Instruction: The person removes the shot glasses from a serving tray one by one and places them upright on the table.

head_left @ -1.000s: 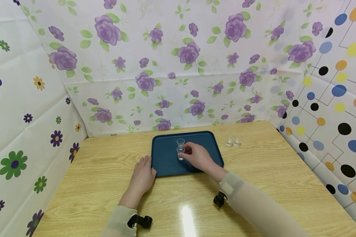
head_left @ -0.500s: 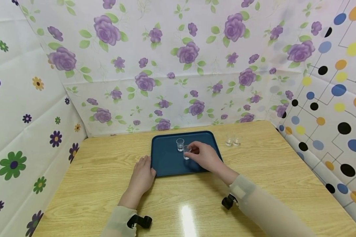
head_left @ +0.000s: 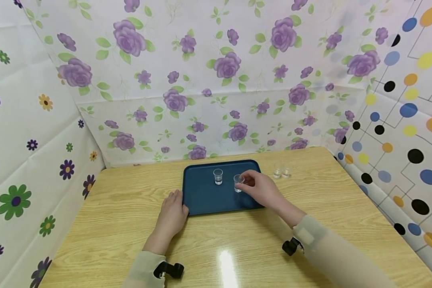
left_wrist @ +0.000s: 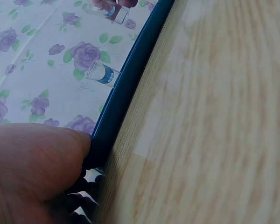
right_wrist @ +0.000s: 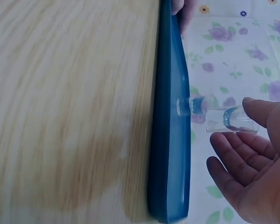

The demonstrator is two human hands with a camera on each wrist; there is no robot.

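Observation:
A dark blue tray (head_left: 205, 200) lies on the wooden table. My left hand (head_left: 173, 214) holds it at the near left corner, the thumb (left_wrist: 60, 144) at the rim in the left wrist view and the fingers along the side. My right hand (head_left: 261, 190) pinches a small clear shot glass (head_left: 239, 183) upright over the tray's right half, thumb on one side and fingers on the other; in the right wrist view the same glass (right_wrist: 231, 120) shows between them. A second shot glass (head_left: 218, 176) stands on the tray, behind and left of the held one.
Two more clear glasses (head_left: 281, 172) stand close together on the table (head_left: 309, 200), right of the tray. A floral cloth (head_left: 216, 80) hangs behind the table, with patterned cloths at the left and right sides.
The right hand has moved right with its shot glass, away from the standing glass, which it overlapped in view a second ago. My left hand and the tray stay put.

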